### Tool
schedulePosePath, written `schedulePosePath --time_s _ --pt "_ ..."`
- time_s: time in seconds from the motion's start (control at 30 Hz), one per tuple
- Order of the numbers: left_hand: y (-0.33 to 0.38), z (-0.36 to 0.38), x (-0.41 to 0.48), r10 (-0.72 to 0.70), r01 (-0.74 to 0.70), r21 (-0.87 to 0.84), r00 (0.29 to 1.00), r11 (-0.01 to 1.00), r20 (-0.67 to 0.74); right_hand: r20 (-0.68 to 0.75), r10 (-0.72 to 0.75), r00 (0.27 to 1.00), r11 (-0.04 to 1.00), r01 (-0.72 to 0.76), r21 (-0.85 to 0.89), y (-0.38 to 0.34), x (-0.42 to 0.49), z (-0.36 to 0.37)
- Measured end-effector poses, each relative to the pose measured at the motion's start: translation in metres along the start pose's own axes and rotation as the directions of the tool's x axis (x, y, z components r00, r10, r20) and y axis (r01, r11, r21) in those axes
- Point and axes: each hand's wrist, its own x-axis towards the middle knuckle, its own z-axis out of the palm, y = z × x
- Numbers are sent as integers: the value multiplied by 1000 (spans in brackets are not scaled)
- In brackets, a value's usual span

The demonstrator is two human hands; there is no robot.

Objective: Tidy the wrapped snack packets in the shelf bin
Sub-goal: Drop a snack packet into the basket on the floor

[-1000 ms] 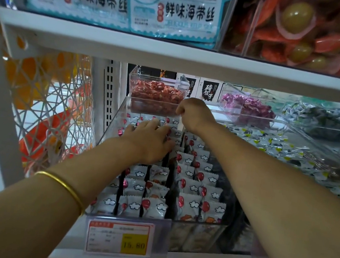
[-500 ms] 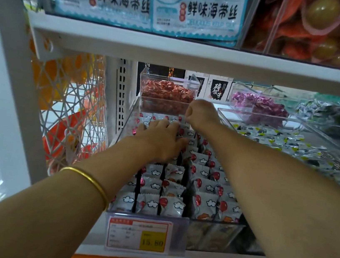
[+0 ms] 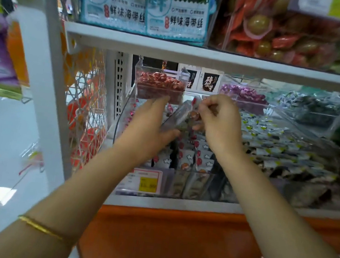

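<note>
Two bare hands met just above the shelf bin (image 3: 192,184), a clear-walled bin on the lower shelf. The left hand (image 3: 146,132) reached over the bin's back half, fingers stretched toward the rear and thumb hooked under a bundle of packets (image 3: 179,117), so its grip was pinching that bundle between thumb and palm. The right hand (image 3: 221,127) sat just right of the bundle with its fingers curled tight. Its grip nipped the bundle's upper end, though blur hid how many packets it held. The bundle stood tilted over the bin's middle, raised clear of the rows beneath it.

Inside the bin, rows of wrapped packets (image 3: 201,158) — white, with red dots and small clouds — stood on edge, running from the front wall back under the hands. A price tag (image 3: 146,183) with a yellow patch hung at the bin's front left. Directly behind the bin stood a small clear tub of red sweets (image 3: 160,83); behind and to the right lay a heap of purple sweets (image 3: 243,94). Grey-green packets (image 3: 282,144) filled the neighbouring bin just to the right. Left of the bin hung a white mesh basket (image 3: 85,103). Above the bin, the upper shelf (image 3: 197,54) carried blue-and-white bags (image 3: 175,20). A gold bangle (image 3: 41,227) circled the left wrist — low, in front of the bin.
</note>
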Motion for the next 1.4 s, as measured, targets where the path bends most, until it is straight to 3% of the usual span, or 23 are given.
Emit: schedulePosePath --time_s 0.1,0.23,0.43,0.63,0.93,1.4 --pt "6 -8 -15 52 -53 50 999 997 18 40 54 998 987 -60 147 -9 -25 -8" --pt "8 -16 -20 98 -97 55 995 994 -9 63 9 998 967 -25 255 -25 -38 -12" --pt "7 -16 -20 85 -97 -153 993 983 -79 149 1 989 907 -64 417 -25 -43 -8" --pt "7 -13 -22 62 -54 -403 998 913 7 273 62 960 777 -218 591 -7 -41 -6" --pt "5 -16 -26 81 -47 -517 996 855 43 333 31 942 780 -231 582 1 -41 -8" --pt "14 -1 -31 -14 14 -750 1000 662 6 278 21 960 762 -196 618 1 -45 -8"
